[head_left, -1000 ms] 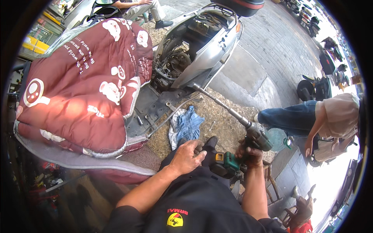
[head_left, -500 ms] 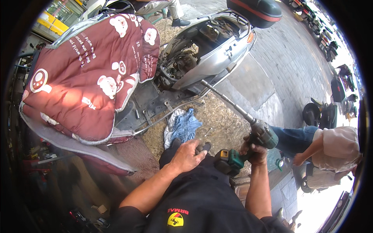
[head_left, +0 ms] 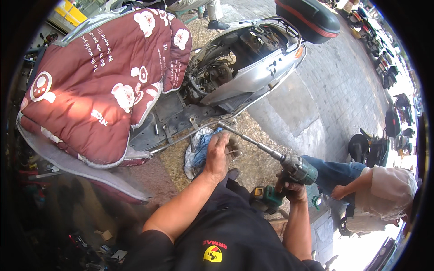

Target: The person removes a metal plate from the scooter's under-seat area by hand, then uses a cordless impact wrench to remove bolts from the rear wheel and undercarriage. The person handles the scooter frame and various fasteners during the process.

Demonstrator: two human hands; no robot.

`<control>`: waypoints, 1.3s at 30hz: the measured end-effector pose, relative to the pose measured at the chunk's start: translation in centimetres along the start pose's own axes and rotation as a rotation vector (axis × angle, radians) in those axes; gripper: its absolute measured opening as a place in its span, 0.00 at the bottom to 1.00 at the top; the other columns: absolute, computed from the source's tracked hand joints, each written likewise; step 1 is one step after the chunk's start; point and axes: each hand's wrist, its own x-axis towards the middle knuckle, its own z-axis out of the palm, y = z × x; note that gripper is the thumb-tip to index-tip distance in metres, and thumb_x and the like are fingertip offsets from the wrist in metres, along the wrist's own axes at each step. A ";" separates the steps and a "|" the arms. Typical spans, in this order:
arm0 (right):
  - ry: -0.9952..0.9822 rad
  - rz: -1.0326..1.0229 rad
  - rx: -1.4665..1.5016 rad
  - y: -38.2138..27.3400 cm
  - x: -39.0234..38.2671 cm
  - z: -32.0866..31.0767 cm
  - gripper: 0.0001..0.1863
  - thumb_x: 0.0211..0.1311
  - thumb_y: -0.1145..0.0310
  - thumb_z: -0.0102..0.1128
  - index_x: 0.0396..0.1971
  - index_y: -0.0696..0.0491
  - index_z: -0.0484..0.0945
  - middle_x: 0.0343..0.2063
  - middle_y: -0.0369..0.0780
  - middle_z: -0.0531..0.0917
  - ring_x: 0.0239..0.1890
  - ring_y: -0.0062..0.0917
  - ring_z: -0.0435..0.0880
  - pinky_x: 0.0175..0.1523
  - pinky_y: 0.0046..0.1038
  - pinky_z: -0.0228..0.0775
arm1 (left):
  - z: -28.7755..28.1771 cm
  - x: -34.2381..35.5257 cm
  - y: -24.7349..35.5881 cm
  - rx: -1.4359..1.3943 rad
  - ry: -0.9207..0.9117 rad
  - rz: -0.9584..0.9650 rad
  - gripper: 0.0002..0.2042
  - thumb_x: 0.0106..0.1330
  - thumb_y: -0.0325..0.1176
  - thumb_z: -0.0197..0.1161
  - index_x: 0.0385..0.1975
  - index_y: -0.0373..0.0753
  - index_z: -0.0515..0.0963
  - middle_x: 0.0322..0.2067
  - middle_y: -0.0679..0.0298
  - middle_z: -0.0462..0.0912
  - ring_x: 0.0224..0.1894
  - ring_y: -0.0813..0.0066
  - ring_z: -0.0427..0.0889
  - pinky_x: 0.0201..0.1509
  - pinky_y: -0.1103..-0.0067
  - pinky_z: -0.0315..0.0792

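Note:
My right hand [head_left: 294, 191] is wrapped round the handle of a green cordless impact wrench [head_left: 302, 170]. A long metal extension bar [head_left: 255, 143] runs from its nose up and left toward the scooter's footboard. My left hand [head_left: 219, 156] is raised just below the bar's far end, its fingers loosely curved and apart; I see nothing held in it. Behind that hand a blue and white rag [head_left: 195, 153] lies on the ground. The silver scooter [head_left: 253, 77] has its seat off and its inner parts bare. A loose metal piece [head_left: 157, 129] lies on its footboard [head_left: 169, 118].
A maroon quilted cover [head_left: 90, 104] drapes over the scooter's front at left. A black top box [head_left: 309, 20] sits at its rear. On the right a person in a light shirt [head_left: 384, 187] is close by. Tools and parts [head_left: 97, 246] lie at lower left; parked scooters [head_left: 379, 58] line the far right.
My left hand has risen from near my lap toward the bar's far end. The impact wrench has shifted slightly, its bar's tip moving left and down in the picture.

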 end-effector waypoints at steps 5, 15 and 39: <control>-0.011 0.143 -0.136 -0.6 1.0 -0.8 0.33 0.35 0.76 0.70 0.51 0.55 0.78 0.41 0.41 0.84 0.40 0.30 0.82 0.42 0.29 0.75 | 0.9 3.9 0.0 -0.144 0.133 -0.119 0.11 0.73 0.42 0.50 0.36 0.41 0.72 0.30 0.61 0.80 0.31 0.69 0.80 0.37 0.69 0.76; -0.021 0.087 -0.796 -1.7 8.4 0.6 0.30 0.47 0.78 0.72 0.54 0.51 0.77 0.50 0.34 0.80 0.53 0.25 0.76 0.58 0.32 0.70 | -1.4 10.2 0.4 -0.049 0.343 -0.296 0.11 0.72 0.41 0.49 0.37 0.41 0.71 0.31 0.60 0.80 0.34 0.66 0.79 0.40 0.64 0.76; -0.509 -0.020 -1.226 -4.2 24.5 5.1 0.19 0.54 0.68 0.66 0.47 0.54 0.78 0.43 0.44 0.83 0.46 0.34 0.81 0.55 0.32 0.71 | -3.6 17.0 5.5 -0.282 0.598 -0.125 0.09 0.69 0.37 0.48 0.32 0.40 0.71 0.32 0.60 0.76 0.38 0.63 0.76 0.51 0.60 0.72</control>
